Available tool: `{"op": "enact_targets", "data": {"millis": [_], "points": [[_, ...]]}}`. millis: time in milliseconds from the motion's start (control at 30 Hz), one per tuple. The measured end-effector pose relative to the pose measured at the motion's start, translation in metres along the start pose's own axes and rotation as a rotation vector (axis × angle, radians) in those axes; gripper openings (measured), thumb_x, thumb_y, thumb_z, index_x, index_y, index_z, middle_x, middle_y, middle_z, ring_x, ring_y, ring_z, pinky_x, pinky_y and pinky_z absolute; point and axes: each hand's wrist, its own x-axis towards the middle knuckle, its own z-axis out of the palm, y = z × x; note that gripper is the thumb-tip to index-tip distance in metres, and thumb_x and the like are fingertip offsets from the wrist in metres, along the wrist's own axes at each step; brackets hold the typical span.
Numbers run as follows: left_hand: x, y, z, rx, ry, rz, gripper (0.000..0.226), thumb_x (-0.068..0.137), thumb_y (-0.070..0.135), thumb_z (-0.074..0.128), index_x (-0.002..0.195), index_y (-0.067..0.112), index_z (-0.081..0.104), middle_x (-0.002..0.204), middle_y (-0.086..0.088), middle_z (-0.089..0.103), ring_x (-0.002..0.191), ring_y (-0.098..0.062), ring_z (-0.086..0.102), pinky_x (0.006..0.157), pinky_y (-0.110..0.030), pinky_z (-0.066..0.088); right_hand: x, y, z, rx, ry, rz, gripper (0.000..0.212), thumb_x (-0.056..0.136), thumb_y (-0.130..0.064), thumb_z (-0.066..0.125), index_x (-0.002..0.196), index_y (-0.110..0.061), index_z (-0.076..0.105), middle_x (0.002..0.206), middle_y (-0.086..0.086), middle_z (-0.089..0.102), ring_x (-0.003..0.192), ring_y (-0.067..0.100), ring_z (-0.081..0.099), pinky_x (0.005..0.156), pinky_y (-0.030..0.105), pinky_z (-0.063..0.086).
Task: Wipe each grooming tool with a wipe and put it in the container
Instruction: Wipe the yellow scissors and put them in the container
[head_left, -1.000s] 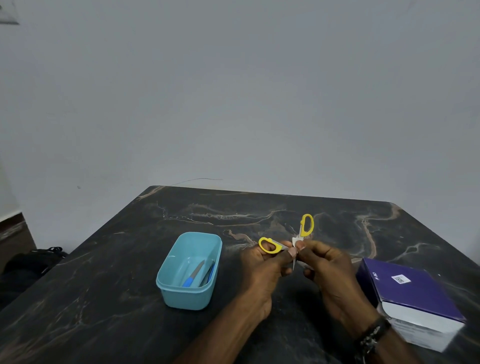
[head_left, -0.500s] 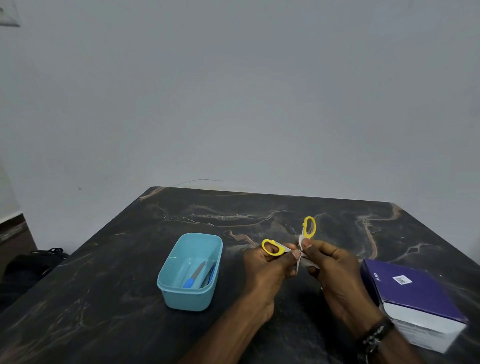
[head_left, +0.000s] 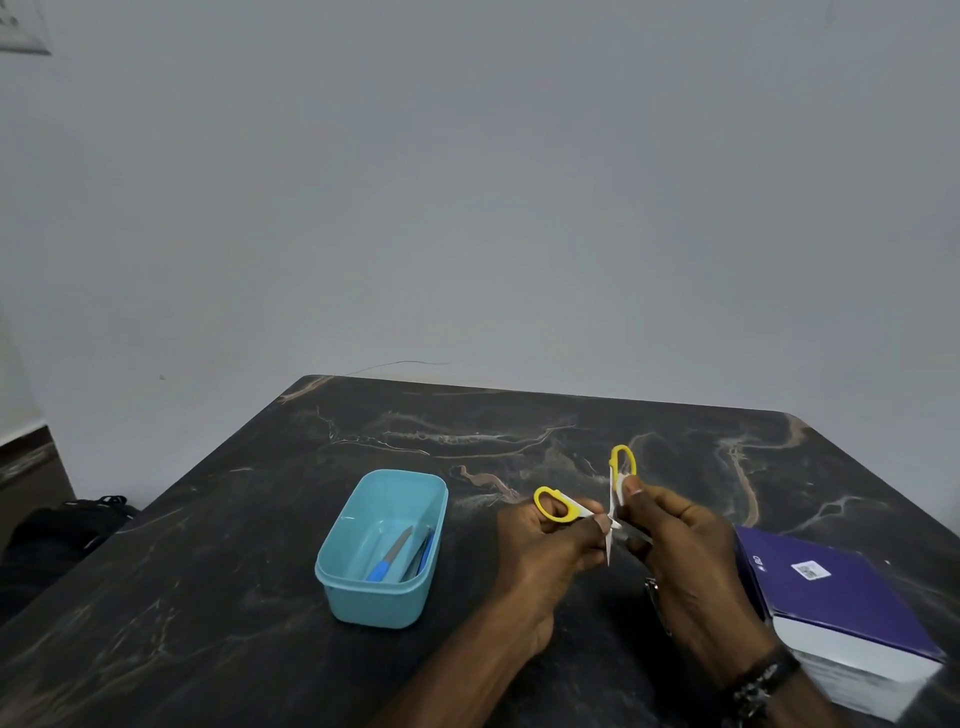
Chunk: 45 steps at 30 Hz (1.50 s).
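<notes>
Both hands meet above the dark marbled table (head_left: 260, 597), each clamped on the yellow-handled scissors (head_left: 608, 512), which are spread open between them. The left hand (head_left: 545, 551) grips the arm ending in the left handle loop; the right hand (head_left: 680, 545) pinches the other arm just below its upright loop. Whether a wipe sits under the fingers cannot be told. The teal container (head_left: 382, 603) stands left of the left hand, holding a blue-handled tool (head_left: 387, 564). A purple box (head_left: 841, 597) lies just right of the right hand.
</notes>
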Motion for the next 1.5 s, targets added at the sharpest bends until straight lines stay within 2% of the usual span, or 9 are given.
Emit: {"op": "enact_targets", "data": {"millis": [133,267,467,567,800,1200,1367,1433,1500], "points": [[-0.001,0.0,0.001,0.006,-0.015,-0.019,0.01,0.08,-0.002,0.071,0.078,0.008,0.07,0.074,-0.01,0.072,0.067,-0.015,0.069,0.062,-0.028,0.058,0.0,-0.002,-0.003,0.01,0.017,-0.016,0.03,0.081,-0.031,0.069,0.092,-0.004,0.074,0.089,0.024,0.072,0.079,0.035,0.067,0.08,0.049,0.053],[-0.001,0.0,-0.001,0.022,-0.005,-0.023,0.009,0.081,-0.003,0.069,0.081,0.006,0.069,0.074,-0.01,0.071,0.066,-0.014,0.069,0.06,-0.027,0.058,0.0,0.001,-0.001,-0.049,-0.047,-0.03,0.067,0.048,-0.065,0.081,0.088,-0.012,0.077,0.088,0.018,0.075,0.087,0.038,0.066,0.086,0.054,0.051],[-0.001,0.001,0.0,0.048,0.018,-0.025,0.009,0.08,-0.003,0.07,0.08,0.006,0.069,0.073,-0.009,0.071,0.064,-0.013,0.069,0.059,-0.028,0.059,0.001,0.0,-0.002,-0.014,-0.083,-0.008,0.038,0.067,-0.043,0.076,0.08,-0.008,0.076,0.08,0.026,0.07,0.077,0.033,0.06,0.079,0.048,0.048],[-0.001,0.004,0.0,0.022,0.02,-0.012,0.011,0.08,-0.007,0.068,0.078,0.003,0.068,0.071,-0.011,0.069,0.063,-0.015,0.067,0.057,-0.029,0.058,0.003,0.0,-0.001,-0.02,-0.059,0.015,0.021,0.081,-0.026,0.069,0.08,-0.005,0.075,0.074,0.017,0.073,0.074,0.029,0.064,0.076,0.042,0.052],[0.006,0.01,-0.003,-0.004,0.06,0.022,0.009,0.08,-0.009,0.066,0.079,0.0,0.068,0.072,-0.018,0.068,0.067,-0.025,0.065,0.057,-0.031,0.058,0.018,-0.016,0.008,-0.093,-0.103,0.024,0.014,0.085,-0.017,0.069,0.081,-0.004,0.073,0.065,0.008,0.066,0.057,0.014,0.058,0.047,0.022,0.048],[0.008,0.012,-0.005,-0.019,0.128,0.051,0.011,0.081,-0.007,0.067,0.078,0.003,0.069,0.072,-0.018,0.071,0.066,-0.027,0.07,0.061,-0.031,0.06,0.026,-0.015,0.015,-0.094,-0.157,-0.008,0.03,0.07,-0.035,0.073,0.082,-0.007,0.076,0.066,0.006,0.069,0.068,0.019,0.061,0.06,0.032,0.048],[0.009,0.01,-0.005,-0.041,0.12,0.052,0.011,0.081,-0.008,0.065,0.078,0.003,0.068,0.075,-0.019,0.072,0.066,-0.026,0.07,0.059,-0.03,0.059,0.019,-0.007,0.019,-0.112,-0.231,-0.001,0.043,0.067,-0.046,0.076,0.082,-0.006,0.077,0.084,0.025,0.073,0.078,0.036,0.062,0.083,0.06,0.05],[0.009,0.011,-0.006,-0.024,0.099,0.053,0.011,0.081,-0.006,0.066,0.078,0.004,0.068,0.078,-0.02,0.072,0.068,-0.026,0.071,0.06,-0.03,0.058,0.014,-0.004,0.019,-0.123,-0.288,-0.001,0.052,0.062,-0.054,0.079,0.083,-0.006,0.077,0.09,0.03,0.07,0.08,0.035,0.058,0.082,0.059,0.047],[0.009,0.012,-0.006,-0.005,0.094,0.053,0.011,0.082,-0.007,0.065,0.078,0.003,0.068,0.075,-0.019,0.072,0.065,-0.024,0.071,0.058,-0.029,0.058,0.01,-0.004,0.02,-0.099,-0.282,-0.006,0.043,0.065,-0.046,0.078,0.081,-0.005,0.077,0.089,0.031,0.069,0.079,0.035,0.058,0.08,0.055,0.046]]}}
